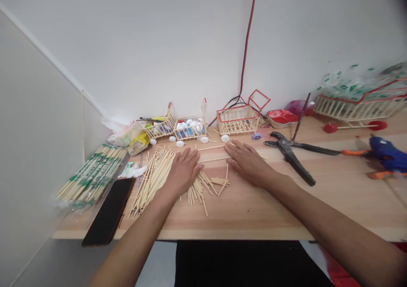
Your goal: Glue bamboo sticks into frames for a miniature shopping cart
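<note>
Two long wooden sticks (212, 148) lie roughly parallel on the table, running between my hands. My left hand (182, 171) rests flat, palm down, with its fingers stretched out at the sticks' left ends. Palm down as well, my right hand (248, 162) has its fingertips at their right ends. Under and beside my left hand is a pile of long sticks (155, 172). Several short cut sticks (196, 190) lie fanned out just right of my left wrist, and a few more short pieces (221, 181) sit between the hands. What lies beneath my palms is hidden.
Small stick-built carts (238, 119) stand along the wall. Packaged sticks (93, 172) and a black phone (110, 213) lie left. On the right are a black-handled cutter (292, 157), a blue glue gun (386, 153), a red paint dish (282, 117) and a larger cart (356, 109) holding bottles.
</note>
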Demonstrator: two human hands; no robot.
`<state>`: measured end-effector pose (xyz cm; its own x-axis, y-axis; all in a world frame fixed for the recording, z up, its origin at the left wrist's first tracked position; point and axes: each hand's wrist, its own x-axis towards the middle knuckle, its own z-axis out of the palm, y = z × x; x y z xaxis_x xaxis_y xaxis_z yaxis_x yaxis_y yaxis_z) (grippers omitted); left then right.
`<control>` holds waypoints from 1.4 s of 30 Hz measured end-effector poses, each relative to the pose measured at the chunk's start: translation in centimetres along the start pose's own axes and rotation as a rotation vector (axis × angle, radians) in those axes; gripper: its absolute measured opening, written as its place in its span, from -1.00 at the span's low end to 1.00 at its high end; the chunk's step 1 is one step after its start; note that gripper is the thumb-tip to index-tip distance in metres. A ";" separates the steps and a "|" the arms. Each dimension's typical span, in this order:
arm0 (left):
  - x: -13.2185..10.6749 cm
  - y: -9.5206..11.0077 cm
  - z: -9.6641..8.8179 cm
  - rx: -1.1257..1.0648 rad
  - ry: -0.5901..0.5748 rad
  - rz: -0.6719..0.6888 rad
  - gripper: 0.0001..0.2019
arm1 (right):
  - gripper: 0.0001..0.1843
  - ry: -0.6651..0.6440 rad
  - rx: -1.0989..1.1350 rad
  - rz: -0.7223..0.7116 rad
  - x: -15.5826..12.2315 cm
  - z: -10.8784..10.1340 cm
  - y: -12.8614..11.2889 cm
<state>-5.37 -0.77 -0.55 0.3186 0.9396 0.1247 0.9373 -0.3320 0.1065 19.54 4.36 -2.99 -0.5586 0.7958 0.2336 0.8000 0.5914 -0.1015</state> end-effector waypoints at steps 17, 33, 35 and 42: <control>-0.4 -0.8 0.1 -0.089 -0.074 -0.010 -0.46 | -0.43 0.020 -0.050 0.006 0.2 0.0 -0.9; 2.0 -2.5 1.4 -0.403 0.246 -0.078 -0.52 | -0.53 0.071 -0.079 -0.008 0.5 0.2 -0.6; 1.9 -2.5 1.2 -0.392 0.220 -0.112 -0.52 | -0.53 0.067 -0.083 -0.012 0.5 0.2 -0.7; 2.1 -2.0 0.6 -0.348 0.177 -0.128 -0.52 | -0.52 0.062 -0.093 0.002 0.6 -0.1 -0.9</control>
<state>-6.51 1.95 -1.12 0.1452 0.9565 0.2531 0.8541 -0.2503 0.4559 18.52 4.31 -2.62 -0.5450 0.7855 0.2932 0.8194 0.5731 -0.0122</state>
